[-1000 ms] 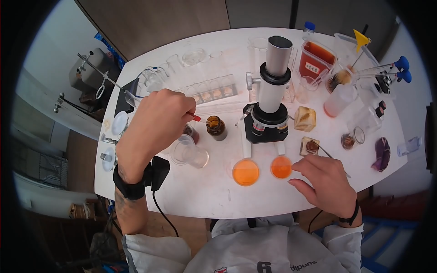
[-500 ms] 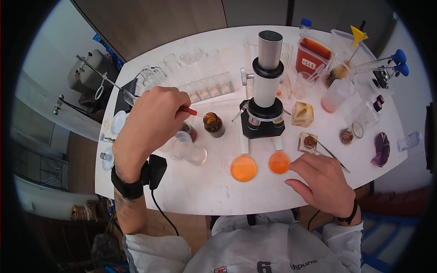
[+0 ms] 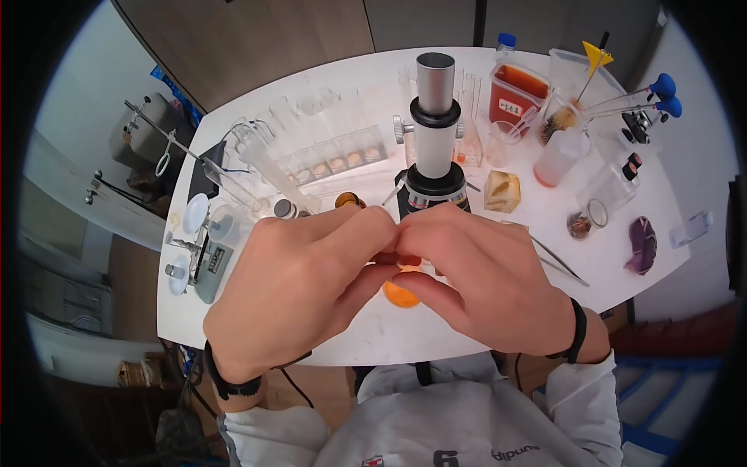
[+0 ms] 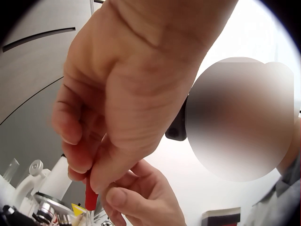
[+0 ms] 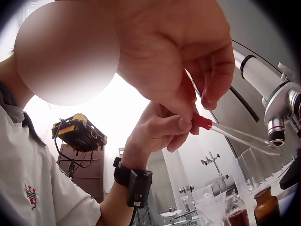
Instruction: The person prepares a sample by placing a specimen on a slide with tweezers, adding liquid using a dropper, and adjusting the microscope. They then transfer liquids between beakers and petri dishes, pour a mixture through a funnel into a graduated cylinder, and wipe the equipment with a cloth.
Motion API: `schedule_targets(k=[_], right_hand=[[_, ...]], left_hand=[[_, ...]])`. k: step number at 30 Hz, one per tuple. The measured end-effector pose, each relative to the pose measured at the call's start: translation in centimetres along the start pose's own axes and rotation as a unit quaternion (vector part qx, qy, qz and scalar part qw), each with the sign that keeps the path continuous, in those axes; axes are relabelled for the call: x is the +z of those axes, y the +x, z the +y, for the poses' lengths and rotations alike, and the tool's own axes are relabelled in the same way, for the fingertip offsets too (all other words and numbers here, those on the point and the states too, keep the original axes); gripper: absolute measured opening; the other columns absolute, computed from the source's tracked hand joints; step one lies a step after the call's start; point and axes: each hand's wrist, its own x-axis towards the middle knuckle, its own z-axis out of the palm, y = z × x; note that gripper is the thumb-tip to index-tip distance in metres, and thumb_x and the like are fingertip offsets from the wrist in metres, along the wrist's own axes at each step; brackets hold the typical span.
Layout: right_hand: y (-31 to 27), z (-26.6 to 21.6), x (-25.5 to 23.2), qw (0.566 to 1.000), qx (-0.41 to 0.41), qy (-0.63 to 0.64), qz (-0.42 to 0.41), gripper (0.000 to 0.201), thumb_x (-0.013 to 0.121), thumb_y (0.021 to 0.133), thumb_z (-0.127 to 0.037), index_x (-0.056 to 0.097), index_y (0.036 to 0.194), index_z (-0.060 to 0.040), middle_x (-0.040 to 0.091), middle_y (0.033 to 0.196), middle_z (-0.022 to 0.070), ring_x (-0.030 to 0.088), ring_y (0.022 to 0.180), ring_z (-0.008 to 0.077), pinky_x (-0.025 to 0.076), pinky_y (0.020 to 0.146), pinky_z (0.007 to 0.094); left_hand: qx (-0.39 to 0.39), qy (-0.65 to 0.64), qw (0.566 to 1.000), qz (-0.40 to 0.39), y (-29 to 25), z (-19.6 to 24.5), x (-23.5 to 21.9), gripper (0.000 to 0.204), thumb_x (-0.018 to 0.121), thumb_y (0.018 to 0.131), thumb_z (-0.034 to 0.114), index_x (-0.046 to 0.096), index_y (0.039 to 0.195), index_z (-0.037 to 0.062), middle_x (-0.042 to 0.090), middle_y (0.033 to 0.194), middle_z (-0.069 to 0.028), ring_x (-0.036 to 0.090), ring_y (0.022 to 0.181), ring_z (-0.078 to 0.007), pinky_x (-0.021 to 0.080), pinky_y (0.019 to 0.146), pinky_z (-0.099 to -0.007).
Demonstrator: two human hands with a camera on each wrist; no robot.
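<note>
My left hand (image 3: 299,276) and right hand (image 3: 486,272) meet at the fingertips above the front of the table in the head view. Between them is a dropper with a red rubber bulb (image 4: 91,197), which the left thumb and fingers pinch. The right thumb and fingers also close on the bulb in the right wrist view, where the glass tube (image 5: 244,136) points away toward the microscope (image 5: 277,106). Below the hands, part of an orange-filled dish (image 3: 401,295) shows; a second one is hidden. The brown glass bottle (image 5: 266,207) stands open behind the left hand.
A balance (image 3: 212,261) stands at the left with a retort stand behind it. A rack of small beakers (image 3: 334,161) lies toward the back. On the right are a red-liquid container (image 3: 515,97), a yellowish block (image 3: 503,192), tweezers (image 3: 564,262) and a purple piece (image 3: 643,245).
My left hand has brought the dropper from beside the brown bottle toward the middle front. My right hand has left the smaller orange dish and moved left to meet it at the red bulb.
</note>
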Motion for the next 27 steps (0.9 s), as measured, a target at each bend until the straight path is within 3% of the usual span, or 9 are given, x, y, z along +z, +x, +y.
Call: schedule_targets(k=[3, 7, 13, 15, 16, 19, 27], right_hand=[[-0.6, 0.3, -0.5, 0.998, 0.029, -0.008, -0.048, 0.024, 0.076, 0.082, -0.004, 0.059, 0.099, -0.004, 0.062, 0.09, 0.0069, 0.066, 0.073, 0.0235, 0.05, 0.054, 0.0339], [-1.4, 0.7, -0.9, 0.995, 0.082, -0.007, -0.053, 0.022, 0.073, 0.084, 0.001, 0.06, 0.101, -0.0036, 0.063, 0.089, 0.0081, 0.067, 0.074, 0.0235, 0.052, 0.057, 0.0331], [-3.6, 2.1, -2.4, 0.982, 0.18, 0.021, -0.045, 0.033, 0.072, 0.083, 0.009, 0.068, 0.114, -0.0016, 0.069, 0.094, 0.01, 0.071, 0.078, 0.0193, 0.056, 0.061, 0.0283], [-4.8, 2.8, -3.2, 0.979, 0.197, 0.005, -0.059, 0.033, 0.073, 0.082, 0.011, 0.073, 0.113, -0.001, 0.073, 0.095, 0.0099, 0.072, 0.079, 0.0139, 0.056, 0.059, 0.0236], [-5.0, 2.7, -3.5, 0.969, 0.241, 0.018, -0.052, 0.024, 0.075, 0.083, 0.009, 0.074, 0.106, 0.0008, 0.074, 0.094, 0.0098, 0.073, 0.08, 0.0139, 0.056, 0.06, 0.0224], [-6.4, 3.4, -3.8, 0.959, 0.278, 0.029, -0.053, 0.025, 0.076, 0.085, 0.006, 0.073, 0.108, -0.0016, 0.074, 0.092, 0.0082, 0.07, 0.073, 0.0154, 0.056, 0.059, 0.0254], [-7.4, 4.0, -2.8, 0.965, 0.254, -0.011, -0.057, 0.02, 0.078, 0.085, 0.005, 0.072, 0.104, -0.0002, 0.073, 0.09, 0.0095, 0.069, 0.069, 0.0179, 0.054, 0.057, 0.026]], left_hand=[[0.011, -0.042, 0.999, 0.018, 0.4, -0.8, 1.7, 0.022, 0.085, 0.077, 0.004, 0.069, 0.091, 0.0036, 0.072, 0.076, -0.0052, 0.061, 0.051, -0.0156, 0.045, 0.048, -0.0294], [0.03, -0.089, 0.995, 0.023, 0.9, -1.8, 3.7, 0.024, 0.087, 0.076, 0.007, 0.072, 0.095, 0.0029, 0.073, 0.08, -0.0075, 0.065, 0.055, -0.018, 0.048, 0.051, -0.029], [-0.048, -0.159, 0.982, 0.095, -0.4, -1.5, 1.8, 0.033, 0.086, 0.077, 0.006, 0.073, 0.107, -0.0021, 0.077, 0.093, -0.0126, 0.068, 0.06, -0.0137, 0.05, 0.055, -0.0229], [-0.053, -0.103, 0.99, 0.078, -1.0, -2.4, -0.2, 0.034, 0.085, 0.078, 0.006, 0.072, 0.108, -0.0045, 0.077, 0.094, -0.0136, 0.066, 0.061, -0.0107, 0.049, 0.055, -0.0207], [-0.064, -0.086, 0.991, 0.078, -1.3, -2.6, -1.1, 0.036, 0.084, 0.077, 0.007, 0.072, 0.108, -0.0049, 0.076, 0.094, -0.0145, 0.065, 0.059, -0.0098, 0.048, 0.056, -0.0209], [-0.114, -0.028, 0.988, 0.102, -2.0, -3.9, -1.7, 0.036, 0.085, 0.075, 0.008, 0.072, 0.107, -0.0021, 0.075, 0.091, -0.0114, 0.055, 0.055, -0.0074, 0.043, 0.055, -0.0229], [-0.157, 0.016, 0.983, 0.097, -1.9, -6.5, -1.6, 0.033, 0.083, 0.074, 0.002, 0.072, 0.106, -0.0002, 0.073, 0.086, -0.0087, 0.052, 0.053, -0.0072, 0.041, 0.053, -0.0237]])
